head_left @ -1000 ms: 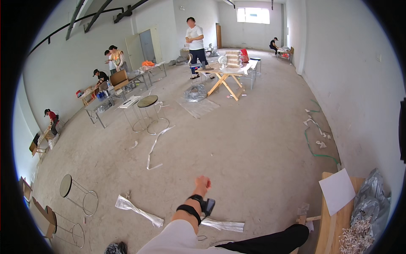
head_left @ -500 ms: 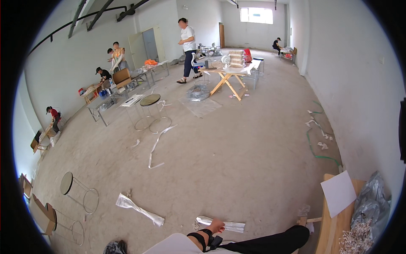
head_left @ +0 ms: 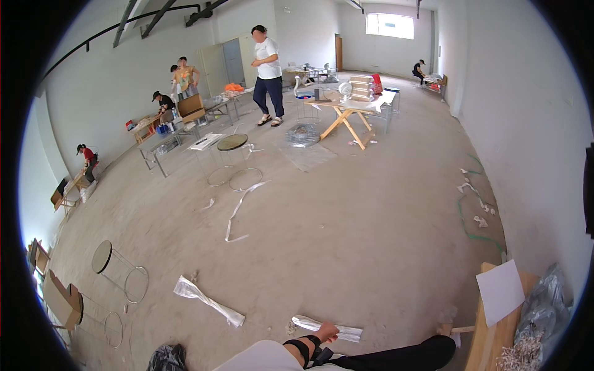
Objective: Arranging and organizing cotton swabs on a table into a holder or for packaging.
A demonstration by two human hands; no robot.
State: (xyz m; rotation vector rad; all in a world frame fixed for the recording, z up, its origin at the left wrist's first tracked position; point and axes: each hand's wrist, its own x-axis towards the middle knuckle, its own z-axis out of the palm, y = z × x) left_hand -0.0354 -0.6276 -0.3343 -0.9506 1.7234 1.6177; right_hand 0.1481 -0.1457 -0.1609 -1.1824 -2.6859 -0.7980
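A wide concrete floor (head_left: 346,210) filled most of the frame, bounded by white walls at left and right. In the upper middle a wooden folding desk (head_left: 348,111) was seen, stacked with boxes, and beside it a standing person in a white shirt (head_left: 267,74). Along the upper left a row of low desks (head_left: 185,133) was attended by several other people. A round-topped wire stand (head_left: 117,272) was lying at the lower left, with another round stand (head_left: 232,145) upright near the upper middle. At the lower right a wooden desk (head_left: 489,334) carried a white sheet (head_left: 500,290), with crumpled plastic wrap (head_left: 547,306) just beside it. A long plastic wrapping strip (head_left: 207,300) lay on the floor at lower left of centre.

At the bottom middle, one hand (head_left: 327,334) with a black wrist strap was placed on a crinkled clear plastic packet (head_left: 328,328) lying on the floor; which hand it was could not be told. Its grip appeared pressed against the packet, though whether the fingers were closed around it could not be told.
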